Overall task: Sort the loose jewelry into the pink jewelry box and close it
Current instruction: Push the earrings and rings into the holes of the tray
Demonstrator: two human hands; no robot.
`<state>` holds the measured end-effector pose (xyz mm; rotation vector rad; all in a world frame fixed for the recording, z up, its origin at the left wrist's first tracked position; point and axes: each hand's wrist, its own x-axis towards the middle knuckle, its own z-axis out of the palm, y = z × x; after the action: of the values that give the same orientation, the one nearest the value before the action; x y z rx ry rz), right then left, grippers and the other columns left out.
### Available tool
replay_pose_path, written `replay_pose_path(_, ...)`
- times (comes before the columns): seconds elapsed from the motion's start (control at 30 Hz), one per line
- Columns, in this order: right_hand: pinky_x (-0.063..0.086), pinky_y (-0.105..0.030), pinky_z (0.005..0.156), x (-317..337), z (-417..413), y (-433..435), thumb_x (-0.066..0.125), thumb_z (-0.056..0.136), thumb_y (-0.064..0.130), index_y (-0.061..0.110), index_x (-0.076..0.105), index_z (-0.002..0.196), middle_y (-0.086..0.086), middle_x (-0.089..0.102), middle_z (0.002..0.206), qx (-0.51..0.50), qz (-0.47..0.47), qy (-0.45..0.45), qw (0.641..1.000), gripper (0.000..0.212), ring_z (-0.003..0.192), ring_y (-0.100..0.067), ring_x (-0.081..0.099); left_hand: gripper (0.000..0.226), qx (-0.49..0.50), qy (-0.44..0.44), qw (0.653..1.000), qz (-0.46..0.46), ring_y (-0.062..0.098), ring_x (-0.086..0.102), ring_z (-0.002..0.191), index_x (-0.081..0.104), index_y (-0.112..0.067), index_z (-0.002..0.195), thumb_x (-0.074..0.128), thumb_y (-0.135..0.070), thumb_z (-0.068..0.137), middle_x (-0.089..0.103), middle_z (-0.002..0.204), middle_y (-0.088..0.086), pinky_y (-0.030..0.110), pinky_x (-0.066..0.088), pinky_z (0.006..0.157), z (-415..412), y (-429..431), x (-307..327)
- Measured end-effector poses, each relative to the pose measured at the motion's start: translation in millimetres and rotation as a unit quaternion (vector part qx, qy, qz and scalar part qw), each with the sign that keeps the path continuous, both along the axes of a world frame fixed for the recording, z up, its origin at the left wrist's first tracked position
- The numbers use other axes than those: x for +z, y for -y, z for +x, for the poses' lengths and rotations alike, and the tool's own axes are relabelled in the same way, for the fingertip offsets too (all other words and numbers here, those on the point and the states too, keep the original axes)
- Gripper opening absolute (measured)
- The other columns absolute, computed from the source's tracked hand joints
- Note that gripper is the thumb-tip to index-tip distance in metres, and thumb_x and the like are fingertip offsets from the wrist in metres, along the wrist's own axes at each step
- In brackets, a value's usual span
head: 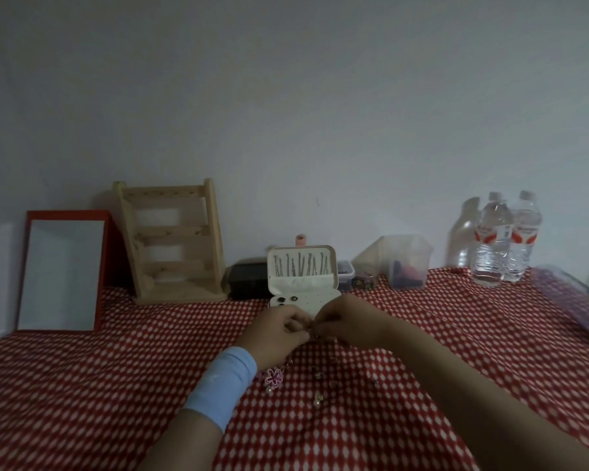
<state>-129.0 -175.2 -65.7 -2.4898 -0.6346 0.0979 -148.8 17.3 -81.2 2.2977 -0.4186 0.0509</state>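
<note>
The pink jewelry box (303,287) stands open at the table's middle, its white lid upright with several chains hanging inside and a few dark studs in the white base. Just in front of it my left hand (279,329) and my right hand (349,324) meet, fingertips pinched together on a small earring (315,334) that is mostly hidden. A pink flower piece (273,377) lies by my left wrist. Several small loose earrings (318,399) are scattered on the cloth below my hands.
A red-and-white patterned cloth (82,385) covers the table. At the back stand a red-framed mirror (62,271), a wooden earring stand (174,243), a black box (247,280), a clear plastic container (407,261) and two water bottles (505,237).
</note>
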Motion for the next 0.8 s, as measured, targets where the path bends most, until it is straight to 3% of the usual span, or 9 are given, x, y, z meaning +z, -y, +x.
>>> replay_pose_path(0.2,0.046,-0.019,0.051,12.8,0.7,2.7,0.065,0.097,0.018,0.017,0.076,0.086,-0.004,0.076,0.080,-0.009,0.158,-0.037,0.987,0.015,0.052,-0.008,0.057,0.012,0.024,-0.056,0.983,-0.171,0.013,0.070,0.075,0.068,-0.016,0.102,0.059,-0.012,0.095,0.074,0.088,0.008,0.024,0.056,0.066,5.5,2.9,5.4)
replay_pose_path(0.33,0.040,-0.019,0.043,20.1,0.4,-3.5,0.060,0.100,0.014,0.004,0.072,0.097,-0.008,0.075,0.083,-0.012,0.227,-0.083,0.970,0.016,0.046,-0.009,0.052,0.017,0.030,-0.127,0.957,-0.260,0.012,0.068,0.075,0.070,-0.018,0.105,0.055,-0.015,0.098,0.075,0.095,0.004,0.023,0.053,0.064,9.9,2.7,8.4)
replay_pose_path(0.43,0.038,-0.021,0.041,24.3,3.1,-7.5,0.057,0.101,0.015,0.001,0.067,0.102,-0.008,0.072,0.081,-0.020,0.242,-0.104,0.964,0.017,0.044,-0.011,0.049,0.017,0.022,-0.150,0.953,-0.262,0.012,0.066,0.073,0.072,-0.015,0.105,0.056,-0.018,0.098,0.075,0.093,0.003,0.022,0.053,0.062,12.7,0.2,11.2)
replay_pose_path(0.67,0.055,-0.028,0.056,35.0,11.5,-20.2,0.064,0.099,0.023,0.002,0.072,0.108,-0.014,0.077,0.094,-0.042,0.342,-0.148,0.927,0.025,0.062,-0.017,0.063,0.014,0.071,-0.030,0.972,-0.222,0.011,0.066,0.067,0.073,-0.015,0.096,0.060,-0.019,0.095,0.074,0.087,0.003,0.022,0.052,0.055,29.0,-8.9,23.6)
replay_pose_path(0.8,0.058,-0.029,0.060,41.9,21.0,-26.9,0.069,0.094,0.015,0.001,0.075,0.099,-0.014,0.077,0.092,-0.067,0.377,-0.180,0.906,0.016,0.063,-0.017,0.064,0.011,0.065,0.041,0.977,-0.200,0.011,0.068,0.068,0.074,-0.017,0.093,0.063,-0.015,0.093,0.075,0.086,0.002,0.022,0.056,0.060,39.9,-12.6,28.5)
